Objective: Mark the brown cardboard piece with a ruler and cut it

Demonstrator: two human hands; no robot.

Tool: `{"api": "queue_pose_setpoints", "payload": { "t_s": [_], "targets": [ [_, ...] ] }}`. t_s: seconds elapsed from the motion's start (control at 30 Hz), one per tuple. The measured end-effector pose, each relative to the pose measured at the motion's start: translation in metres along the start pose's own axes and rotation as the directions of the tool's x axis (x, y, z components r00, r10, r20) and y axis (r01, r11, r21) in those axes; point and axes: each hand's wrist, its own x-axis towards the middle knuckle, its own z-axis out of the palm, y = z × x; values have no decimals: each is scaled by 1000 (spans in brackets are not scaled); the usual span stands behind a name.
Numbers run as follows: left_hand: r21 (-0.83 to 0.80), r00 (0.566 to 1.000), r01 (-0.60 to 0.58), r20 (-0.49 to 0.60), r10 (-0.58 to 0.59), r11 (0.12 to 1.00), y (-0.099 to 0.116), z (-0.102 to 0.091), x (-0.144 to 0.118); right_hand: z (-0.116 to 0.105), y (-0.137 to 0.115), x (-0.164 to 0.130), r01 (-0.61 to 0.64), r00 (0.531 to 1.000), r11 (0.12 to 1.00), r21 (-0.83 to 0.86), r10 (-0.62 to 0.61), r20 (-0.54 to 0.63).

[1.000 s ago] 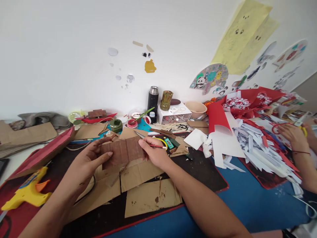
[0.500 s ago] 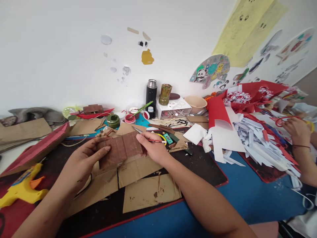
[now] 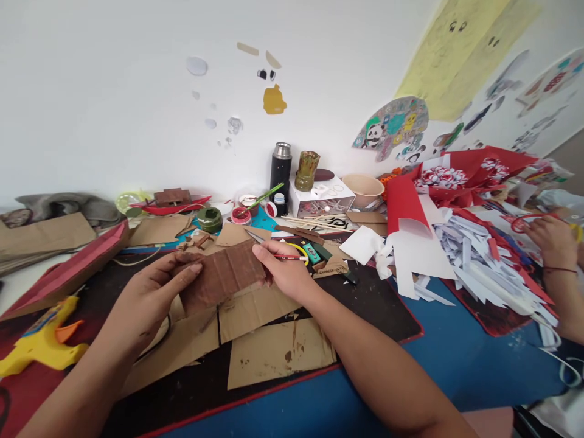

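Here, the left hand (image 3: 148, 295) and the right hand (image 3: 285, 274) grip the brown painted cardboard piece (image 3: 223, 275) at its two ends, just above loose cardboard sheets (image 3: 278, 353); the right also pinches a thin paintbrush (image 3: 288, 257). Behind stands a black flask (image 3: 281, 167).

Left hand (image 3: 148, 298): bare, no glove, no ring or watch visible. Right hand (image 3: 285, 274): bare too, nails short and unpainted. Both forearms uncovered to frame edge, no sleeves, no wristbands showing.
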Motion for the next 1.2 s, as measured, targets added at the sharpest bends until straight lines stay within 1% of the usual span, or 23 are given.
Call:
{"api": "queue_pose_setpoints", "payload": {
  "t_s": [0.1,0.23,0.4,0.7,0.83,0.93,1.0,1.03,1.07,1.13,1.17,1.2],
  "targets": [
    [50,1000,-24,-9,24,998,0,1,-1,1,0,-1,2,1000,1000,-19,-2,11],
    [89,1000,3,-31,0,996,8,4,-3,2,1,-3,10,1000,1000,-27,-10,14],
    [126,998,9,-61,-2,992,16,7,-6,2,-1,-3,14,1000,998,-58,-12,27],
    [161,999,-2,-53,11,987,9,3,-6,3,0,-2,-18,999,1000,-11,19,26],
    [194,998,-45,-37,53,980,6,0,-4,4,0,-3,1,1000,1000,-15,0,26],
    [241,992,-114,-16,122,964,6,-3,-5,3,-2,-3,2,1000,1000,-18,-2,18],
    [320,976,-213,18,219,923,6,-4,-7,3,-2,-2,-10,1000,1000,-12,10,2],
    [376,957,-284,51,287,882,6,-4,-9,2,-2,-2,-15,1000,1000,-11,15,-8],
    [436,929,-362,93,359,824,6,-2,-11,2,-1,-2,-18,1000,1000,-9,18,-18],
    [529,855,-502,189,482,684,4,2,-13,2,-1,-1,-17,999,1000,-7,17,-38],
    [556,824,-549,237,515,624,3,4,-14,2,-1,-1,-15,999,1000,-7,15,-44],
    [571,802,-580,277,529,580,1,6,-14,2,0,-1,-16,999,1000,-6,16,-45]
  ]
}}
